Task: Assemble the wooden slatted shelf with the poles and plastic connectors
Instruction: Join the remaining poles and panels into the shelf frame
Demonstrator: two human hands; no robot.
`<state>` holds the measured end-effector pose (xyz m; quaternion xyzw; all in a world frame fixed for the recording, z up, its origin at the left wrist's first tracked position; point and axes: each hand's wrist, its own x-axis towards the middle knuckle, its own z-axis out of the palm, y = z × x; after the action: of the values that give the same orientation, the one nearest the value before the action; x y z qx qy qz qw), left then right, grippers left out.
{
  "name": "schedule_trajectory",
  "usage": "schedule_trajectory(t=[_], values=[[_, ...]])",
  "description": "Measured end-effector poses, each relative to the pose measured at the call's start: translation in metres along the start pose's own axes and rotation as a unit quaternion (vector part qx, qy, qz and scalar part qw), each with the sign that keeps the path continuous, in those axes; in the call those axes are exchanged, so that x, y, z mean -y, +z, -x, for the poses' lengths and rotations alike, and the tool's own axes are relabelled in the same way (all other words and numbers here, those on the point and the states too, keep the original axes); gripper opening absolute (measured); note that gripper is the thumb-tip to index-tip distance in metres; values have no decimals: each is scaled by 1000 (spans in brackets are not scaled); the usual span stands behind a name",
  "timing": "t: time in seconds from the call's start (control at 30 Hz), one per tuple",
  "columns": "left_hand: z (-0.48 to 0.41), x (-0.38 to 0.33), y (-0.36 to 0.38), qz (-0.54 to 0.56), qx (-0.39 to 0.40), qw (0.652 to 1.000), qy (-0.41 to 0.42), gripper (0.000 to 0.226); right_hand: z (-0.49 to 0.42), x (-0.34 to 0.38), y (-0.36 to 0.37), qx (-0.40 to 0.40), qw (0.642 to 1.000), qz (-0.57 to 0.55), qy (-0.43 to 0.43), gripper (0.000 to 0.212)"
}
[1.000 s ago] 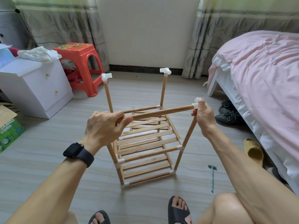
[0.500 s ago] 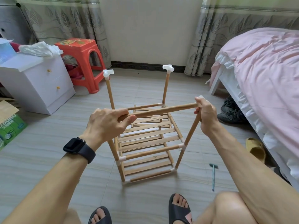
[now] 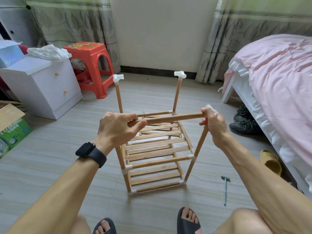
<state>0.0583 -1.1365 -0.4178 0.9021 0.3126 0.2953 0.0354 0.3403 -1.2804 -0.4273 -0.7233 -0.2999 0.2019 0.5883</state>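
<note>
1 pole (image 3: 172, 117), same left hand (image 3: 118, 130) grip, right hand (image 3: 214, 125) over connector (image 3: 211, 108)

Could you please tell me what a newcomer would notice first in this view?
The half-built wooden shelf stands mid-floor, and the left hand and right hand each grip an end of a horizontal pole across its front top. Two rear uprights capped with white connectors stick up bare behind it. A red stool at back left and a pink bed on the right stand out in colour.
</note>
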Motion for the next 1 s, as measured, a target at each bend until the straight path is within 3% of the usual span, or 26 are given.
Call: schedule_trajectory(t=[0.07,0.1,0.17,0.2,0.23,0.33,0.47,0.67,0.87,1.0], values=[[2,-4,-3,158,-107,979,-75,40,-1,-5,-4,18,1000,-4,-6,35],[1,-8,-5,269,-163,937,-151,35,-1,-6,-5,23,1000,-14,-4,40],[-1,-15,-11,463,-213,805,-304,39,0,-8,-6,37,998,-52,11,52],[0,-17,-11,500,-203,766,-349,43,0,-8,-7,44,996,-71,21,57],[2,-19,-12,505,-178,756,-376,46,0,-7,-8,47,995,-88,29,59],[6,-20,-10,483,-130,761,-413,36,2,-5,-7,43,993,-105,22,47],[10,-12,-8,477,-107,780,-390,21,4,-1,1,40,996,-74,1,36],[-1,-23,3,352,-187,810,-431,18,5,1,4,6,997,-69,17,27],[-4,-16,11,326,-192,821,-427,18,-3,2,7,-13,999,-40,16,28],[2,-47,17,361,-152,819,-419,13,-10,1,13,-88,995,40,-19,49]])
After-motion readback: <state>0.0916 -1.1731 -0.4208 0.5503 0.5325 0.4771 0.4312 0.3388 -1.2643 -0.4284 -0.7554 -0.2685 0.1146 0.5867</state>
